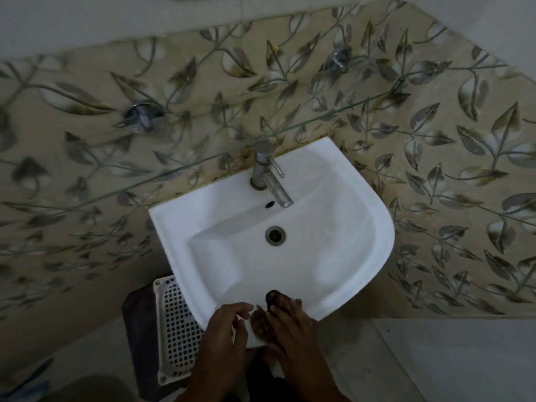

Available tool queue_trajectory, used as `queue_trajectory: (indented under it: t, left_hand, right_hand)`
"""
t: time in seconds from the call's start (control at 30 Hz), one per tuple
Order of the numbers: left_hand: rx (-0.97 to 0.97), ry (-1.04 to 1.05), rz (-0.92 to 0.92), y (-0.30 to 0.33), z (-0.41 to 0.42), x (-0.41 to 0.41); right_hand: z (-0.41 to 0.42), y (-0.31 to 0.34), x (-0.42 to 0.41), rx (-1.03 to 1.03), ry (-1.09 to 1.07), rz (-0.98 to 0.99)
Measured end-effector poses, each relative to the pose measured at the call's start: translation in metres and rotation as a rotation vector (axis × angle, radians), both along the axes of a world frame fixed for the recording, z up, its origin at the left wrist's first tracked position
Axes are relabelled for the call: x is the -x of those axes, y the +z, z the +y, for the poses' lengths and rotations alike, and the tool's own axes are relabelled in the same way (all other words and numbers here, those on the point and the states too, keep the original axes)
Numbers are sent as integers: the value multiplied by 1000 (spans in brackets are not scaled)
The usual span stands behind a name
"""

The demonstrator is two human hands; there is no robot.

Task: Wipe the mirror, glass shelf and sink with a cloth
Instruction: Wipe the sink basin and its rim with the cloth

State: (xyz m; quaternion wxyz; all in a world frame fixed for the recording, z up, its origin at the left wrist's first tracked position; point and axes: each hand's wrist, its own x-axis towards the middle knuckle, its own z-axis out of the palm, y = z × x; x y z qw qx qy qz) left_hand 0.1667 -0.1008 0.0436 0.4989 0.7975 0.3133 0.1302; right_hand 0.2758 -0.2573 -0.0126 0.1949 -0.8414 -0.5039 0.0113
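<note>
Gripping the near rim of the white ceramic sink (333,227), both hands meet over a dark brown cloth (259,322); the left hand (223,335) curls its fingers and thumb round a pale edge beside the cloth, though whether that edge is cloth or rim I cannot tell; the right hand (290,323) lies over the cloth with fingers pressed down, one dark tip of fabric poking into the basin; the sink is smooth, glossy, D-shaped, with a round metal drain (275,235); a chrome tap (268,178) stands at its back edge; above it a thin clear glass shelf (203,162) runs aslant across beige tiles printed with grey leaves; a white perforated plastic basket (177,329) sits below the sink's left side.
</note>
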Motion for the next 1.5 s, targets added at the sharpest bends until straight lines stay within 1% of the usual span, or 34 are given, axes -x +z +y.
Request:
queue_trajectory:
  t: [0.1, 0.23, 0.3, 0.4, 0.43, 0.53, 0.6, 0.7, 0.8, 0.87, 0.97, 1.07, 1.17, 1.27, 1.33, 1.4, 1.5]
  left_hand:
    - [8, 66, 38, 0, 11, 28]
    - [-57, 143, 24, 2, 20, 50]
    - [-68, 166, 27, 4, 25, 54]
    - [-46, 213, 29, 8, 32, 58]
    - [-51, 227, 21, 10, 35, 59]
    - [-58, 296, 3, 17, 45, 61]
    - [-61, 313, -2, 20, 50, 63]
    - [-91, 306, -29, 19, 56, 68]
    - [-61, 310, -11, 19, 55, 75]
    - [-37, 308, -7, 20, 51, 78]
    - [2, 294, -18, 22, 46, 81]
    - [5, 287, -42, 22, 47, 83]
    - [10, 312, -61, 21, 51, 90]
    - [-15, 335, -53, 19, 56, 102]
    - [-22, 349, -53, 14, 59, 111]
    - [-11, 373, -45, 5, 60, 122]
    - [10, 417, -19, -9, 58, 138]
  right_hand:
    - [5, -11, 14, 24, 15, 21]
    - [21, -9, 27, 42, 86, 44]
    - [47, 2, 39, 41, 138, 34]
    - [96, 16, 57, -46, 232, 57]
    - [112, 17, 60, -31, 257, 68]
    - [149, 21, 65, 20, 211, 134]
    - [150, 22, 67, 12, 156, 190]
    - [117, 11, 66, 28, 184, 186]
    - [79, -2, 61, 83, 242, 146]
    - [77, -2, 60, 121, 251, 137]
    - [109, 6, 62, 121, 246, 164]
    - [152, 23, 65, 92, 174, 214]
    - [179, 26, 64, 121, 138, 156]
    - [175, 15, 68, 191, 108, 135]
    - [157, 13, 80, 142, 110, 139]
    - [139, 16, 93, 21, 117, 139]
    - [130, 12, 108, -95, 152, 48]
